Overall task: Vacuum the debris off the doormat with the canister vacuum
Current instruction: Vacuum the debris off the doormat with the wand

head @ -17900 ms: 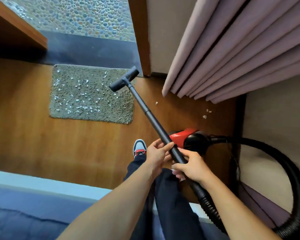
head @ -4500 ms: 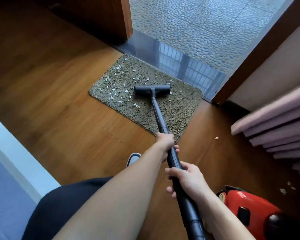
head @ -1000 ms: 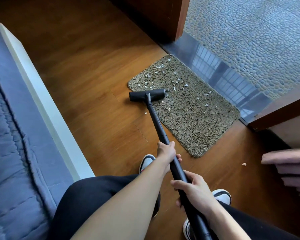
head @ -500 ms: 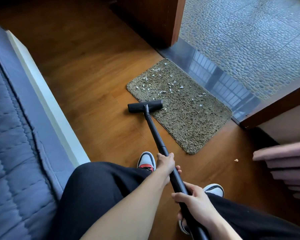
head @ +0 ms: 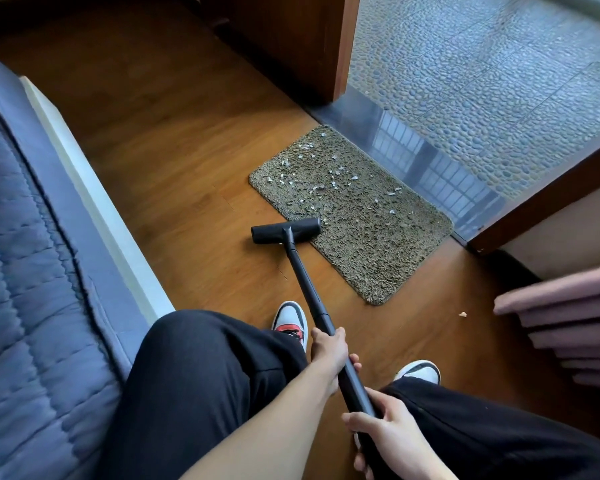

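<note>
An olive shag doormat (head: 368, 230) lies on the wooden floor by the door sill. White debris bits (head: 312, 174) are scattered over its far left part. The black vacuum floor head (head: 285, 231) sits at the mat's near left edge, mostly on bare floor, its right end on the mat. The black wand (head: 309, 289) runs from the head back to me. My left hand (head: 328, 351) grips the wand higher up. Lower down, my right hand (head: 388, 434) grips it too. The canister is out of view.
A blue quilted bed (head: 32, 289) with a white base fills the left side. A wooden door post (head: 340, 46) and a dark sill (head: 413, 150) border the mat, with pebble paving beyond. Pink curtain folds (head: 565, 317) hang at right. A crumb (head: 462, 314) lies on the floor.
The floor head has been drawn back toward me, from the mat's left part to its near left edge and onto the bare floor. Both hands keep their grip on the wand.
</note>
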A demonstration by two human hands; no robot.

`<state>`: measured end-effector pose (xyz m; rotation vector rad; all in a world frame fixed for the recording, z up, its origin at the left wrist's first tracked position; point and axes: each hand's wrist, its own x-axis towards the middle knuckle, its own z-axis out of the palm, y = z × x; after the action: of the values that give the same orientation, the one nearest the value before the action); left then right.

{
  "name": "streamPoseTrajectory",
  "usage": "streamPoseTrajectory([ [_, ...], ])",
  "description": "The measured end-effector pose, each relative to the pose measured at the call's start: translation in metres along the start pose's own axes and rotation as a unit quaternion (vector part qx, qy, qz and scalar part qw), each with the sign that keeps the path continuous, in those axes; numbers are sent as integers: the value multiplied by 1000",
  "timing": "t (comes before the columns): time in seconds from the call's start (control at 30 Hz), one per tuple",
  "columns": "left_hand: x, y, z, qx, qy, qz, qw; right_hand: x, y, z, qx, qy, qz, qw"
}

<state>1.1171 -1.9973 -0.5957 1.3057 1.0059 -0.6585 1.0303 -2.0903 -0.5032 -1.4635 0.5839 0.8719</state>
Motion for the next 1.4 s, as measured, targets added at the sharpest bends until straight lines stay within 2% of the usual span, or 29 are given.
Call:
streamPoseTrajectory([
  [0.3, 26, 45, 26, 37, -26, 23, 999, 36, -27, -11, 44, 18, -21, 999],
  [0.8, 88, 111, 38, 76, -13, 47, 996, 105, -70, -13, 69, 42, -19, 997],
  [1.2, 37, 44, 30, 57, -25, 8, 998, 43, -24, -17, 49, 24, -1, 999],
  [1.4, 4, 5, 18, 41, -7, 8, 999, 3, -1, -17, 29, -18, 2, 999],
])
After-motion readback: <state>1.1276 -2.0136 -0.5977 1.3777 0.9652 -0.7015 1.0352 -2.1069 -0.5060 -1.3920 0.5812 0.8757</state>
